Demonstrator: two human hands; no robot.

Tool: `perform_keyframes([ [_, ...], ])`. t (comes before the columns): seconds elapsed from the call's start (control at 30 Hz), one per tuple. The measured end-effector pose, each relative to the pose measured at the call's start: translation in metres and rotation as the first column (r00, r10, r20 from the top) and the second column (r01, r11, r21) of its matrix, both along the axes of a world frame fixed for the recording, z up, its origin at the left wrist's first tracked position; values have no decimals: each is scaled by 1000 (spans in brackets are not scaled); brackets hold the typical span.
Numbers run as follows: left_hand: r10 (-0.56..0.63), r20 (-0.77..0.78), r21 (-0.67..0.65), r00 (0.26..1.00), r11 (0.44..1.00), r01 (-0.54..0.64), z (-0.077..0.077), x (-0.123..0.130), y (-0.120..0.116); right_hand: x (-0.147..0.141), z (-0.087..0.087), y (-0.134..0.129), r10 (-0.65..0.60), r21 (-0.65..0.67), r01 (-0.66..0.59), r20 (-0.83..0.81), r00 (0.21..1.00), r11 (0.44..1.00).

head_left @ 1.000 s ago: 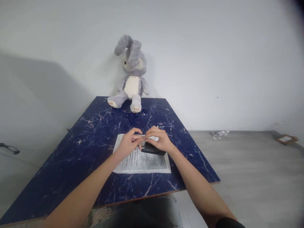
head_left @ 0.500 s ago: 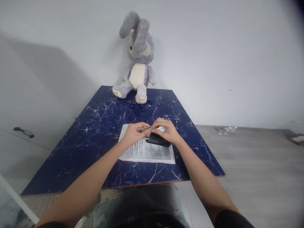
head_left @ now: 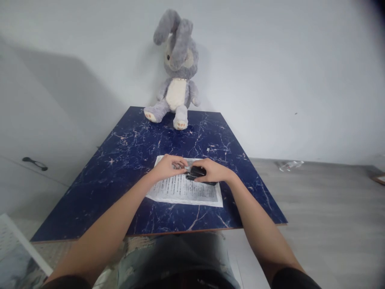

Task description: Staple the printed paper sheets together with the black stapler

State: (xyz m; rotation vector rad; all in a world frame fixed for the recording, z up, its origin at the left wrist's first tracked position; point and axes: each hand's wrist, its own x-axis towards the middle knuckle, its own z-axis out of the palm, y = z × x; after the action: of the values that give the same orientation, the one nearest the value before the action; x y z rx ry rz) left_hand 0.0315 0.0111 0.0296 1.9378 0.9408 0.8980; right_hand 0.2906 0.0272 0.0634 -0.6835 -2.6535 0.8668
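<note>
A black stapler (head_left: 198,172) lies on a sheaf of printed paper (head_left: 186,196), its front end pointing left. My right hand (head_left: 212,170) is closed around the stapler from above and the right, hiding part of its body. Just left of the stapler's front end, my left hand (head_left: 170,166) has its thumb and fingertips pinched together. A small greyish piece (head_left: 187,167) shows at those fingertips, too small to name. Both hands are above the paper, close to each other.
The blue marbled table (head_left: 120,188) holds a grey plush rabbit (head_left: 177,92) at its far edge, against the wall. A small white scrap (head_left: 208,149) lies beyond my right hand. Clear plastic (head_left: 290,165) is on the floor to the right.
My right hand has come away from the small piece that both hands were pinching and lowered onto the stapler. My left hand still pinches, now slightly lower by the stapler's front.
</note>
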Motion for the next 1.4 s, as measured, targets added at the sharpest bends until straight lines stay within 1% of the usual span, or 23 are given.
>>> perform_keyframes([
  [0.1,-44,-41,24,998,999,45,-3,0,1,0,-2,2,-22,7,22,18,1000,1000],
  [0.27,-54,-74,74,996,995,59,-7,1,1,0,-4,3,-24,-6,24,5,1000,1000],
  [0.57,-76,-86,45,993,996,80,-6,2,-1,0,-3,2,-19,-26,19,-10,1000,999],
  [0.93,-90,-86,65,992,993,96,-7,1,-1,0,-2,1,-24,-29,24,15,1000,999],
  [1.1,-126,-164,121,978,982,147,-7,-2,2,0,-3,2,-23,-16,24,41,999,1000],
  [1.2,-157,-233,138,960,972,192,-4,-7,4,1,-2,2,-19,-16,20,56,998,1000],
  [1.3,-183,-276,107,943,970,220,3,-14,4,1,-2,2,-17,-20,18,59,998,1000],
  [1.4,-185,-307,77,933,973,219,11,-21,5,1,-3,3,-16,-24,17,60,998,1000],
])
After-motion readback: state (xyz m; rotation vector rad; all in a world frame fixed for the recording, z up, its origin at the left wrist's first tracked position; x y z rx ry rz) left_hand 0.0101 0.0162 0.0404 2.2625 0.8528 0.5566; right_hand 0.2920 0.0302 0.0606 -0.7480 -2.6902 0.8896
